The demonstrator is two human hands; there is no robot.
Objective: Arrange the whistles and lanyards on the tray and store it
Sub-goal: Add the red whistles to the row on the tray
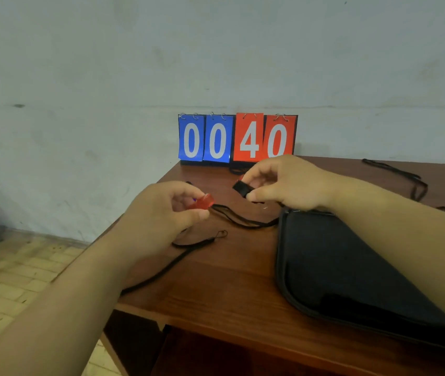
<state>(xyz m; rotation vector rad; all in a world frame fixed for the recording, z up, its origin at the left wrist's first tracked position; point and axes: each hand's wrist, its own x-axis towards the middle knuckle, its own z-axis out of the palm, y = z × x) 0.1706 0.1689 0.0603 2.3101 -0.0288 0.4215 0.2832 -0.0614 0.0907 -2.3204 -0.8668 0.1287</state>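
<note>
Head view, left hand point(161, 213): fingers pinched red whistle point(205, 201).
Right hand point(283, 183): pinched black whistle point(241, 188).
Progress: I judged lower-right tray point(338, 253) unloaded, storing pending.

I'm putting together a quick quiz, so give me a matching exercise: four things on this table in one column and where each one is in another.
Things:
1. red whistle
2. black whistle
3. scoreboard
4. black tray

Places:
A. standing at the back edge of the table
B. pinched in the right hand
C. lying flat below the right forearm
D. pinched in the left hand

Pairs: 1-D, 2-B, 3-A, 4-C
</note>
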